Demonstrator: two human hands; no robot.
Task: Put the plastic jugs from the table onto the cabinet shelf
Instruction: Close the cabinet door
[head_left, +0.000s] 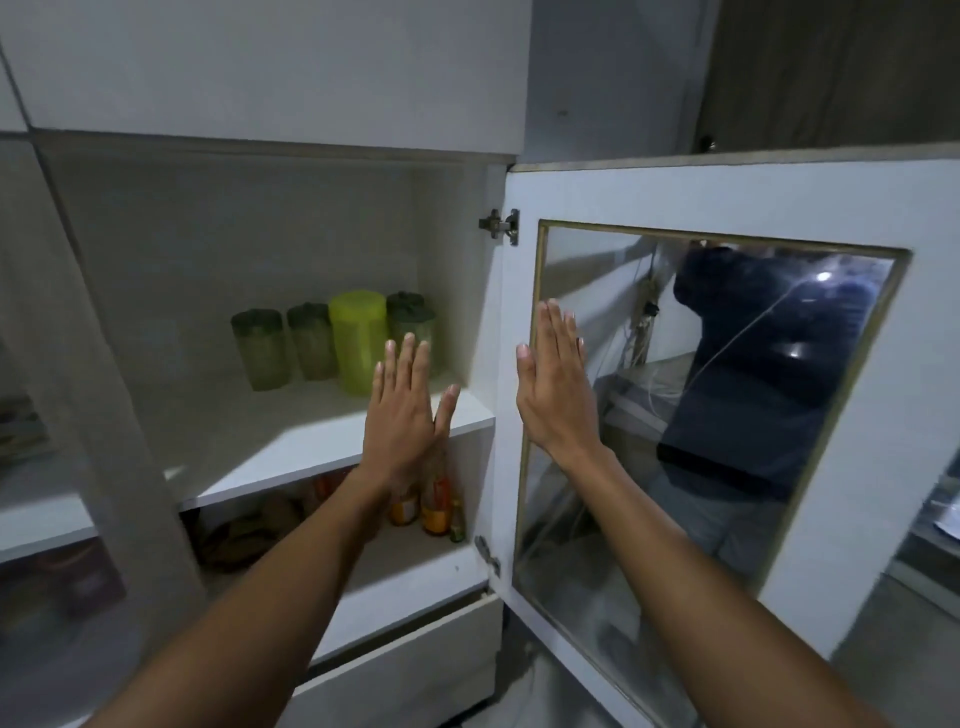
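Several plastic jugs stand upright in a row at the back right of the white cabinet shelf (291, 452): a bright lime jug (358, 340) with dull green jugs on both sides, one at the left end (261, 356) and one at the right end (413, 322). My left hand (405, 410) is raised flat in front of the shelf edge, fingers straight, holding nothing. My right hand (553, 384) is raised flat in front of the open door, also holding nothing. Neither hand touches a jug.
The cabinet door (717, 415) stands open to the right, its glass pane reflecting a person in dark clothes. Sauce bottles (436, 504) and brown bags sit on the lower shelf. A drawer (415, 660) juts out slightly below. A closed glass door is at left.
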